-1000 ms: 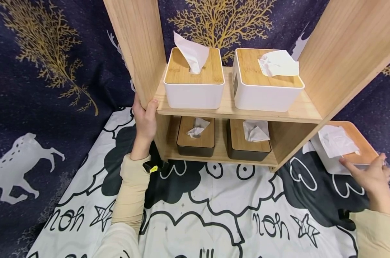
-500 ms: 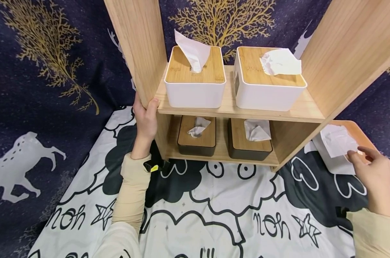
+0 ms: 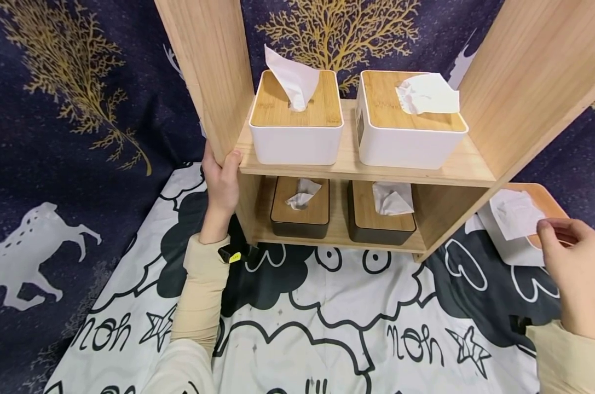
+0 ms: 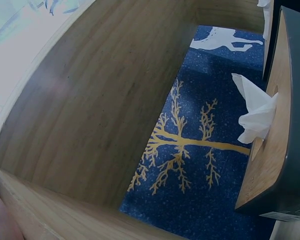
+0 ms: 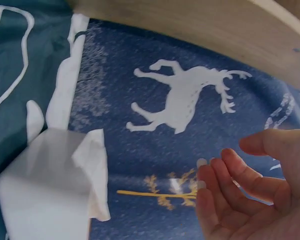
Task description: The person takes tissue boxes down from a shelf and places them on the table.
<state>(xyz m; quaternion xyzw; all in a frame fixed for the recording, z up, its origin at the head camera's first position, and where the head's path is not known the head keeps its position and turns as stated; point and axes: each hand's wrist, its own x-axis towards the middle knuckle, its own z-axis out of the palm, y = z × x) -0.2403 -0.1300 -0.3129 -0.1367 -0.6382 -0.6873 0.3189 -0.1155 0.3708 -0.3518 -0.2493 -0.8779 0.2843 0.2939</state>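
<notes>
My left hand (image 3: 221,183) grips the left upright of a wooden shelf (image 3: 366,174), thumb at the front where the middle board meets it. To the right of the shelf, a white tissue box (image 3: 511,250) with a wooden lid and a white tissue (image 3: 516,214) hanging over it stands on the cloth. My right hand (image 3: 578,262) hovers at that box's right side with loosely bent fingers. In the right wrist view, a gap separates those fingers (image 5: 235,175) from the box (image 5: 45,185), and they hold nothing.
On the middle board stand two white tissue boxes, left (image 3: 297,145) and right (image 3: 408,148). Two dark ones, left (image 3: 299,227) and right (image 3: 382,235), stand on the bottom board. A patterned cloth (image 3: 297,350) lies below; a dark blue printed curtain (image 3: 105,44) hangs behind.
My right hand has let go of the white tissue box outside the shelf and drawn up and right, away from it. My left hand keeps its grip on the shelf.
</notes>
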